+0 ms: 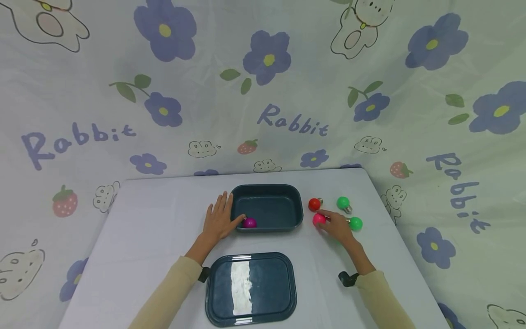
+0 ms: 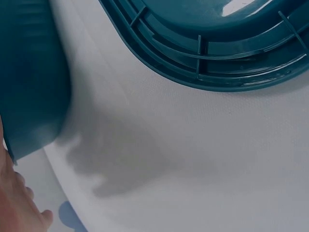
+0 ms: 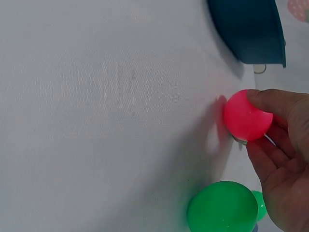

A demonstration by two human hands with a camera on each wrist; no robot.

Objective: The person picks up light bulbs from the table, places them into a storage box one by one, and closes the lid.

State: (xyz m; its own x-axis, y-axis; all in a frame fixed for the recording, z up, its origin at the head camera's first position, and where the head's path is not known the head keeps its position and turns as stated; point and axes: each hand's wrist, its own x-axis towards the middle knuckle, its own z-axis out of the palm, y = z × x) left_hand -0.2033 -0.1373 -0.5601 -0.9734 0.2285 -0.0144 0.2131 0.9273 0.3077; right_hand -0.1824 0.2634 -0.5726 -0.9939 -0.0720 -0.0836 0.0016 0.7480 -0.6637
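Between the thumb and fingers of my right hand is a pink light bulb, just above the tabletop in the right wrist view. A red bulb lies beside that hand, with one green bulb behind it and another green bulb to its right. My left hand rests on the left end of a dark teal container, fingers extended, thumb over the rim. Inside the container, near that thumb, sits a purple bulb. The left wrist view shows only part of this hand.
A matching teal lid lies on the white table in front of the container, between the forearms. Behind the table hangs a patterned cloth with flowers and rabbits.
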